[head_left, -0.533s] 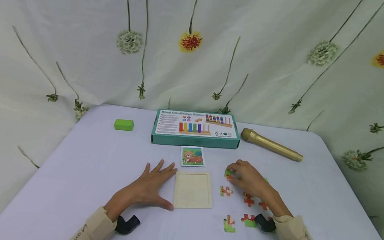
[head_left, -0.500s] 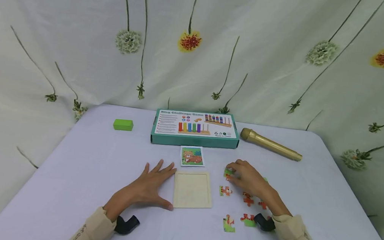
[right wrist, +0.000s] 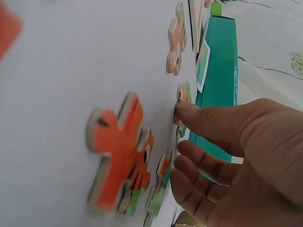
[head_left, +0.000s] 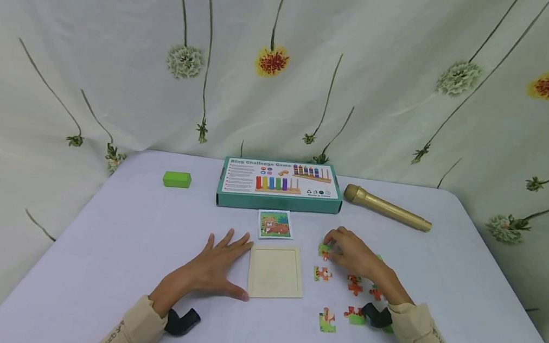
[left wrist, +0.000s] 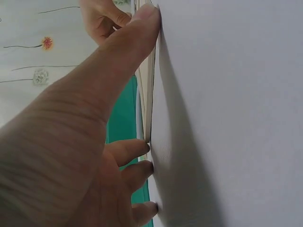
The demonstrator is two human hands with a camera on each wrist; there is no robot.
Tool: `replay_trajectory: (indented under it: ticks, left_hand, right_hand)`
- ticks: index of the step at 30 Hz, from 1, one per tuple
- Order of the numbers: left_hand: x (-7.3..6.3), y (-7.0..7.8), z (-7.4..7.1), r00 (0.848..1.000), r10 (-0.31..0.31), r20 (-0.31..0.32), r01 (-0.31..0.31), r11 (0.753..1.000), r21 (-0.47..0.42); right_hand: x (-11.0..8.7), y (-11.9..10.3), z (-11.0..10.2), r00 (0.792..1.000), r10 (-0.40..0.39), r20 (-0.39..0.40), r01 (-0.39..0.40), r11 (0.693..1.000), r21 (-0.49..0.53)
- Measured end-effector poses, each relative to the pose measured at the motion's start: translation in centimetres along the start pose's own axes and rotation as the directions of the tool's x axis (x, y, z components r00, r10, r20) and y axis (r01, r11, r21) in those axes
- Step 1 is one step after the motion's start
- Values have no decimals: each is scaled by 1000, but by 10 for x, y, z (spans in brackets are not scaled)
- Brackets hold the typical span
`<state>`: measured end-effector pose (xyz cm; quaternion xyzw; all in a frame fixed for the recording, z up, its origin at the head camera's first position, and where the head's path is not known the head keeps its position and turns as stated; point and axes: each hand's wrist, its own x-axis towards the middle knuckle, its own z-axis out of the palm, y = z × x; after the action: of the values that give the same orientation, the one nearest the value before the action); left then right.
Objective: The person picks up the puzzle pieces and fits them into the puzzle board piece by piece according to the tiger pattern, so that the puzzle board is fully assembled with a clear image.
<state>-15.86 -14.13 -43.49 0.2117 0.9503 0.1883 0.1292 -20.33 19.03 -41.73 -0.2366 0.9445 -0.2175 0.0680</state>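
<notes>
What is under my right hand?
A puzzle piece shows partly at the fingertip end of your right hand; whatever else the hand covers in the head view can't be seen.

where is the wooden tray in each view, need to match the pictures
Head: the wooden tray lies just below the picture's middle, right of the left hand.
Left wrist: the tray is a thin upright strip, edge-on, above the middle, between thumb and fingers.
Right wrist: part of the tray, edge-on at the top, right of centre, cut off by the frame.
Shared landmark: the teal box.
</notes>
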Motion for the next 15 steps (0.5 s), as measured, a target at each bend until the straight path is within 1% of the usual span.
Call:
replay_trajectory:
  ticks: [6, 11, 15]
  left_hand:
    - [0, 1, -1, 1000, -2, -1, 2, 1000, 1]
    - [0, 2, -2, 1000, -1, -3, 1, 1000, 2]
    - [0, 2, -2, 1000, 0, -2, 0, 1000, 3]
  right_hand:
    - [0, -1, 1, 1000, 19, 10, -20, 997, 73]
    - [-1, -2, 2, 1000, -20, -8, 21, 994, 109]
    - [1, -2, 3, 999, -32, -28, 35, 991, 127]
